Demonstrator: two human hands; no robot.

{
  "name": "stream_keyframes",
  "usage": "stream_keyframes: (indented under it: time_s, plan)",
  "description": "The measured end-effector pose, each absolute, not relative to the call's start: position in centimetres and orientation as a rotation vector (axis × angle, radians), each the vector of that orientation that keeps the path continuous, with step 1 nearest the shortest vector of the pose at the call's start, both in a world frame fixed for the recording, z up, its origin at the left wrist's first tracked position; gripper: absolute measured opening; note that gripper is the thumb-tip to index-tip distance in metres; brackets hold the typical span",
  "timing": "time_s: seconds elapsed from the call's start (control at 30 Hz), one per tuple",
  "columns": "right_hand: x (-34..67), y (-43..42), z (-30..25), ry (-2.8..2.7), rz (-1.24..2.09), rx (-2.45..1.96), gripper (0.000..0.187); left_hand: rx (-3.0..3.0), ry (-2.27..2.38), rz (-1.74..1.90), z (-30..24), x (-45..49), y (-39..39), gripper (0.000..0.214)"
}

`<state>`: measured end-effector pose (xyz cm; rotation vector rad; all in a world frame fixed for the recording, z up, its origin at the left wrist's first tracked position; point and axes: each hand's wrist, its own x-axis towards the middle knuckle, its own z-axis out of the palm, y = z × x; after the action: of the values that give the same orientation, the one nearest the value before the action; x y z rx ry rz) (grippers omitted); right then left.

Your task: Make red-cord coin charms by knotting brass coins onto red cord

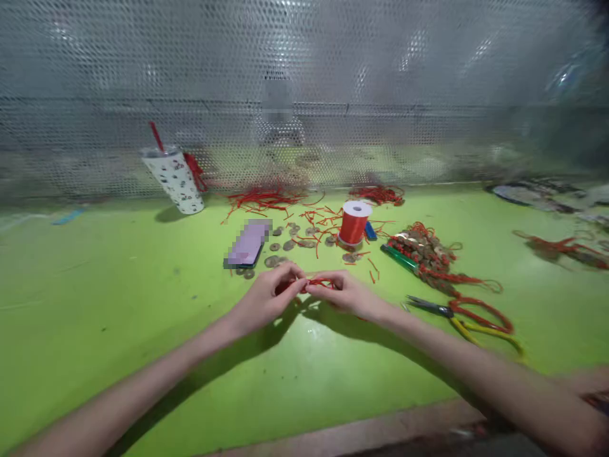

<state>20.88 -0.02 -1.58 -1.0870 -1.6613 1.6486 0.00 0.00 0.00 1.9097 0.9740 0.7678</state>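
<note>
My left hand and my right hand meet over the middle of the green table, fingertips pinched close together. Between them runs a red cord, gripped by both; part of it is hidden inside the fingers. Just beyond the hands lie several round, dull coins, some with a hole in the middle. A spool of red cord stands upright behind my right hand. Scissors with one red and one yellow handle lie beside my right forearm.
A phone lies left of the coins. Farther back are a patterned cup with a straw and loose red cord pieces. A green lighter touches a heap of corded coins. A perforated metal panel borders the table's back.
</note>
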Motion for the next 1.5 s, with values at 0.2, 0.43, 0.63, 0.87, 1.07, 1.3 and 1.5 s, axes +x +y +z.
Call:
stream_keyframes:
  time_s: [0.2,0.43,0.63,0.87,1.07,1.3,1.5]
  plan:
    - [20.8,-0.1,-1.4,-1.634,1.636,-1.106,0.046,2.011,1.089,0.881,0.0,0.0,0.1,0.018]
    - [20.8,0.0,-1.8,-1.588,1.624,-1.057,0.046,2.643,1.205,1.099,-0.3,-0.9,0.8,0.02]
    - [20.9,0.2,-2.6,-1.599,1.581,-1.056,0.046,2.639,1.118,0.998,-0.3,0.0,-0.6,0.019]
    - [20.7,0.1,-3.1,-1.552,1.611,-1.018,0.046,2.403,1.125,0.918,-0.7,0.1,-0.7,0.017]
    - [20.6,-0.1,-2.5,-1.438,1.667,-1.031,0.047,2.088,1.152,0.966,0.4,-0.5,0.3,0.021]
    - [20.7,-0.2,-2.0,-1.467,1.711,-1.041,0.047,1.844,1.167,0.976,0.5,-0.7,0.9,0.025]
    - [20.8,-0.1,-2.1,-1.512,1.743,-0.953,0.046,1.963,1.257,1.061,0.1,-0.7,1.1,0.023]
